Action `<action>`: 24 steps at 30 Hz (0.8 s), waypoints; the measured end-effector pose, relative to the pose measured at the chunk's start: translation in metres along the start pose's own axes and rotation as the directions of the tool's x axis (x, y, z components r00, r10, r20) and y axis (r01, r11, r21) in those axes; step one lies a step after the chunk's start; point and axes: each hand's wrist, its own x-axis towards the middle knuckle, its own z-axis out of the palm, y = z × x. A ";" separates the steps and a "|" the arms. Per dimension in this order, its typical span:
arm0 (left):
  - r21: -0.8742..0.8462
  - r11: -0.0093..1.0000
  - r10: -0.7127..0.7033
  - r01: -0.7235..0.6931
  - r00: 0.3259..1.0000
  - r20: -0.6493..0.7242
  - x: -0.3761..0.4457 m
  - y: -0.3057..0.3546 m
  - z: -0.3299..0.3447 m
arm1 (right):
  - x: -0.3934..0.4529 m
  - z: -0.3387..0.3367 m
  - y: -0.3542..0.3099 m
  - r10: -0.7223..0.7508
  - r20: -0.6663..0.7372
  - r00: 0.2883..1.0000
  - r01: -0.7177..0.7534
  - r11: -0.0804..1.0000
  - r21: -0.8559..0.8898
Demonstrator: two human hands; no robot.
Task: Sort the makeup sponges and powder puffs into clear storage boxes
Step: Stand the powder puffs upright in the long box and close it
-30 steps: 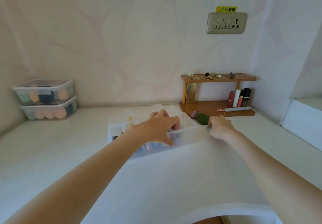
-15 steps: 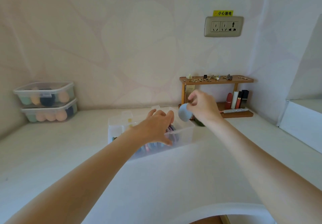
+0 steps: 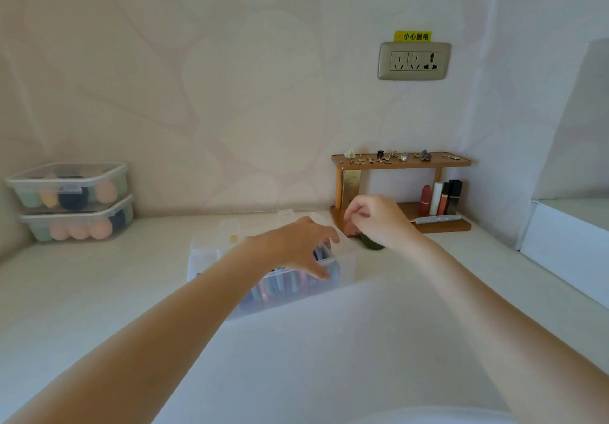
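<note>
A clear storage box [image 3: 211, 260] stands mid-table with several flat coloured puffs upright in its right compartment [image 3: 290, 285]. My left hand [image 3: 296, 249] hovers over that compartment with fingers spread and the thumb at the front rim, holding nothing. My right hand [image 3: 379, 220] is just right of the box, its fingers bent down over a dark green puff [image 3: 372, 244] and a brownish puff [image 3: 351, 230] that lie on the table. Nothing is lifted in it. Whether the fingertips touch the puffs is hidden.
Two lidded clear boxes of egg-shaped sponges [image 3: 74, 202] are stacked at the far left against the wall. A wooden shelf [image 3: 400, 161] with jewellery and lipsticks [image 3: 441, 197] stands behind my right hand. A white box [image 3: 566, 249] sits at the right edge.
Half a second ago my right hand held a pale blue puff above the box. That puff has left the hand, and the hand has moved back down to the puffs on the table.
</note>
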 end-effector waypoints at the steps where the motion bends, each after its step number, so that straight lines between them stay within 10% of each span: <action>1: 0.017 1.000 0.014 -0.014 1.000 -0.003 0.000 -0.001 0.000 | 0.006 -0.003 0.009 0.035 -0.098 0.995 -0.038 0.999 -0.025; 8: 0.022 0.999 0.039 -0.038 0.997 -0.066 0.000 -0.004 0.005 | 0.022 0.029 0.058 0.363 -0.018 0.932 -0.346 0.871 -0.349; 20: 0.060 0.997 0.053 -0.048 0.995 -0.080 0.001 -0.002 0.008 | 0.015 -0.002 0.000 -0.003 -0.179 0.984 -0.011 0.997 -0.076; 24: 0.085 0.995 0.058 -0.048 0.990 -0.128 -0.003 0.000 0.012 | -0.007 0.005 -0.019 -0.155 -0.102 0.983 0.125 0.959 -0.254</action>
